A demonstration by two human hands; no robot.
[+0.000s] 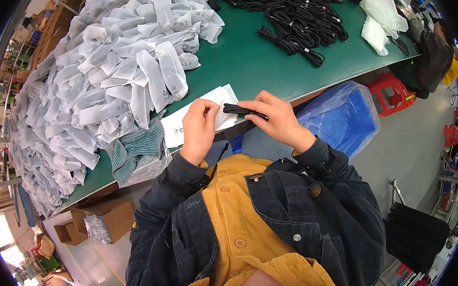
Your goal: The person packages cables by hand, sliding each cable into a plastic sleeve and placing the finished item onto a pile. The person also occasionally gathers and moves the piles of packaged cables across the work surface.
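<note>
My right hand [279,121] grips a coiled black cable [243,111] between thumb and fingers, its left end pointing at the top of a flat white bag. My left hand [198,129] is closed in a pinch on the edge of that white bag [220,101]. The bag lies on a small stack of flat white bags [174,132] at the near edge of the green table [229,58]. The cable's end meets the bag's edge; whether it is inside, I cannot tell.
A large heap of filled white bags [123,61] covers the table's left. Bundled black cables [301,23] lie at the far side. A grey-green knitted cloth [138,150] sits by the near edge. Right of me stand a lined blue bin [347,117] and a red stool [392,93].
</note>
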